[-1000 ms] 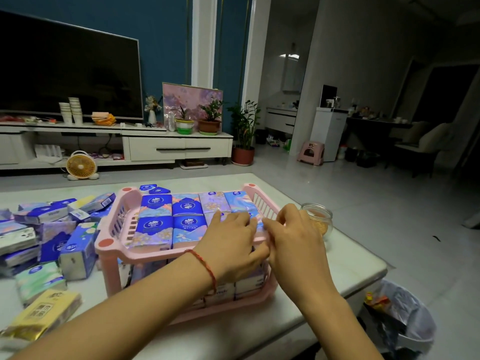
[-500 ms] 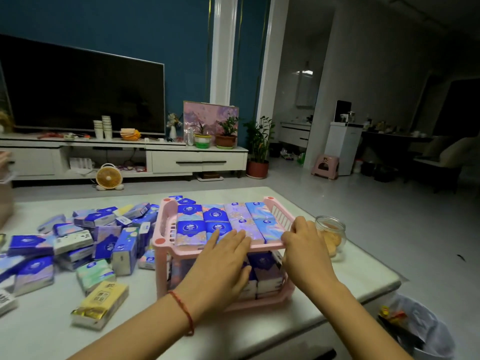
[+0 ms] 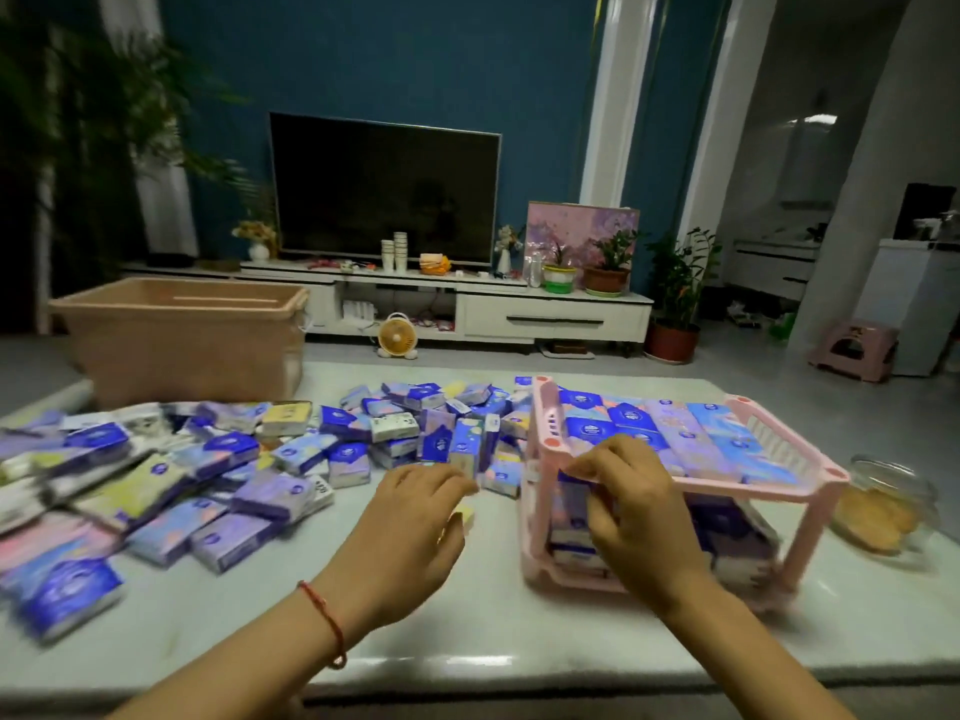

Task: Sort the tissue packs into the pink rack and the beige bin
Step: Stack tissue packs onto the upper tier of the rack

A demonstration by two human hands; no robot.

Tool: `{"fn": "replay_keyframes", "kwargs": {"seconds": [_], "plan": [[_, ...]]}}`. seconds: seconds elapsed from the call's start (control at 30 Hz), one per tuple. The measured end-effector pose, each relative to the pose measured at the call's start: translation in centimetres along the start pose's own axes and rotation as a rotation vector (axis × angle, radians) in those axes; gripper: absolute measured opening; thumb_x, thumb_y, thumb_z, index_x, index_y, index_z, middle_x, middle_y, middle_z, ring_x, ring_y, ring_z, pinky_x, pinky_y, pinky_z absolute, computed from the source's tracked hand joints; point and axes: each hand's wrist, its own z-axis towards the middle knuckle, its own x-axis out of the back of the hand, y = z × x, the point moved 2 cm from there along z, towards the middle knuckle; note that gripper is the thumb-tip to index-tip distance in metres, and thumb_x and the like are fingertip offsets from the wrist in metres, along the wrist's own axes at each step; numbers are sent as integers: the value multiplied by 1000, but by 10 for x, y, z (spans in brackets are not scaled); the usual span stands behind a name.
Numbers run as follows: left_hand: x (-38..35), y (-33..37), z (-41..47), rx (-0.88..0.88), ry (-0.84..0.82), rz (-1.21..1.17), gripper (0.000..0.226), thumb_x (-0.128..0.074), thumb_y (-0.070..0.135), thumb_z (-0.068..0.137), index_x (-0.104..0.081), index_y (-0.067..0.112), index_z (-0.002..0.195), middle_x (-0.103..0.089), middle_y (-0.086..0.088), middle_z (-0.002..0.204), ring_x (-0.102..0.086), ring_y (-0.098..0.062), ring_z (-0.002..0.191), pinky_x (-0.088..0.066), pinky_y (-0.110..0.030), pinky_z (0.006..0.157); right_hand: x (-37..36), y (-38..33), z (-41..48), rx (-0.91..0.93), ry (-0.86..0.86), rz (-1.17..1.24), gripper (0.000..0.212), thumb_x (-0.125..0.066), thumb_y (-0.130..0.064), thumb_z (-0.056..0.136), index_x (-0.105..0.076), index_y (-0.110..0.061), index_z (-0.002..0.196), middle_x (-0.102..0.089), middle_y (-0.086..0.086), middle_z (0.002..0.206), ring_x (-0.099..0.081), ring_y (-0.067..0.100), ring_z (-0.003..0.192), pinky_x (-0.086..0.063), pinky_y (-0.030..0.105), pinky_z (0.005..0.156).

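The pink rack (image 3: pixel 753 483) stands on the table's right side. Tissue packs (image 3: pixel 691 433) fill its top shelf in rows, and more sit on the lower shelf (image 3: pixel 737 537). My right hand (image 3: pixel 639 511) grips the rack's front rim near the left corner, fingers over the rail and thumb below. My left hand (image 3: pixel 410 527) hovers, loosely curled, over the table just left of the rack; a yellow pack (image 3: pixel 466 514) peeks out from under it. Several loose blue, purple and yellow packs (image 3: pixel 249 459) lie scattered across the left half. The beige bin (image 3: pixel 182 345) stands at the back left.
A glass jar (image 3: pixel 883 511) with a brownish content stands right of the rack. The white table (image 3: pixel 493 631) has its front edge close to me. Behind it are a TV cabinet (image 3: pixel 519 314), a small fan on the floor and potted plants.
My left hand has come off the rack's top shelf and moved left over the table. My right hand has shifted to the rack's front left rim. The view has turned left, showing the bin.
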Motion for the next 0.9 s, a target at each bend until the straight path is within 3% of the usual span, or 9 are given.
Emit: {"fn": "replay_keyframes", "kwargs": {"seconds": [0.07,0.17,0.3,0.37,0.47,0.57,0.67,0.8,0.9], "plan": [[-5,-22,-17,195,-55,-100,46,-26,42,82,-51,27,118,-55,9,117,-54,-12,108,-29,-18,92,-27,-23,2,70,-51,53,23,-42,-10,72,-64,-11,79,-60,5,77,-48,13,76,-42,23,62],[-15,-61,-39,368,-69,-110,36,-33,33,96,-37,31,132,-38,14,136,-34,-4,127,-18,-15,103,-71,-45,12,103,-210,97,24,-52,-6,66,-65,-16,83,-60,-2,83,-55,13,80,-42,13,64],[-8,-112,-37,445,-80,-32,42,-37,25,96,-30,29,138,-33,10,143,-27,-7,133,-13,-22,112,-143,-52,41,-54,-404,211,31,-47,-8,82,-61,-14,109,-55,-2,104,-52,16,100,-30,11,77],[-1,-136,-34,519,-24,-5,42,-41,27,94,-33,28,136,-37,8,140,-30,-11,131,-18,-28,111,-181,-57,49,-140,-471,264,35,-50,0,82,-59,-14,113,-54,-2,102,-51,15,95,-34,15,80],[-4,-171,-39,674,-44,36,47,-45,38,91,-34,23,134,-36,0,138,-32,-19,129,-27,-30,107,-235,-71,54,-189,-586,304,38,-50,-4,86,-53,-18,121,-53,-2,106,-51,14,95,-38,19,86],[-12,-194,-40,790,-108,72,59,-47,53,87,-32,23,136,-30,-3,140,-27,-23,131,-28,-32,103,-277,-80,69,-247,-585,306,40,-48,-9,91,-51,-21,129,-52,5,120,-50,20,113,-35,23,93],[-24,-202,-36,886,-217,150,71,-47,61,84,-29,21,140,-29,-9,139,-26,-28,130,-29,-37,103,-309,-83,87,-340,-590,247,35,-47,-20,94,-53,-21,128,-50,11,121,-45,25,119,-35,27,95],[-29,-200,-27,900,-297,164,70,-52,47,88,-21,19,144,-25,-15,141,-25,-31,131,-30,-39,104,-334,-92,99,-444,-565,-40,48,-50,-47,87,-45,-19,126,-48,13,124,-42,31,120,-39,38,96],[-22,-205,-26,911,-310,141,65,-56,40,88,-25,20,142,-22,-14,141,-26,-32,131,-35,-37,102,-343,-93,106,-456,-607,-50,52,-59,-46,81,-45,-12,118,-53,15,121,-48,33,114,-43,39,90]]}}
